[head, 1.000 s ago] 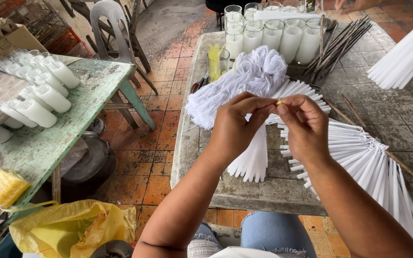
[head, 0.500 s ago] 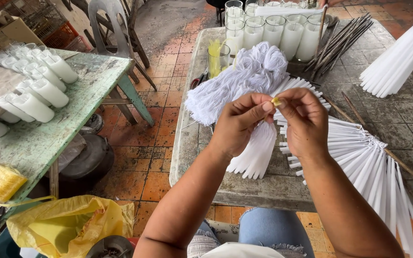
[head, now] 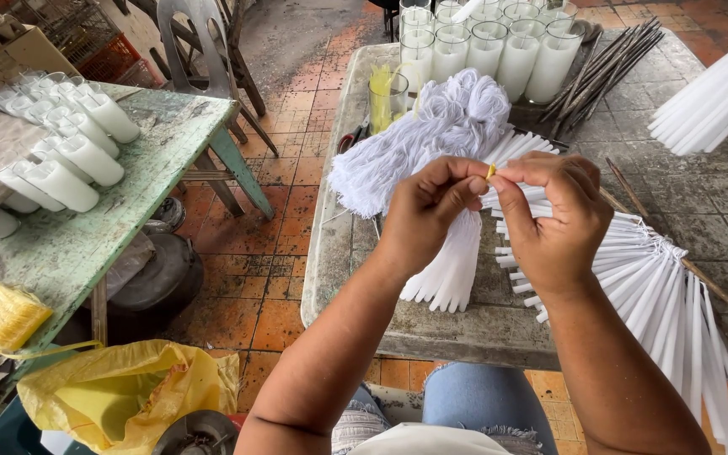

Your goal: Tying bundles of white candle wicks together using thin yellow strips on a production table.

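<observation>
Since the earlier frame both hands had drifted slightly to the right over the stone table, and the view had tipped a little, yet the pinch between them looked the same. From where I watched, my left hand and right hand met fingertip to fingertip, each grip clenched on a tiny yellow piece held in the air above the table, with what may have been a fine white wick running from it; I could not make that strand out for certain. I judged the yellow piece to be very light, small and easy to drop, so it wanted a fingertip pinch right at its body, and any wick on it would be soft and limp, giving no support of its own.

Just behind the hands lay a bundle of white cotton wicks, loose and tasselled at its near end. Beneath and to the right, thin white tapers were fanned out flat on the table. At the far edge stood glass jar candles filled with white wax, a glass of yellow pieces beside them, and a heap of dark sticks. On the green table to the left lay more white candles on their sides, and a yellow plastic bag sat on the floor
</observation>
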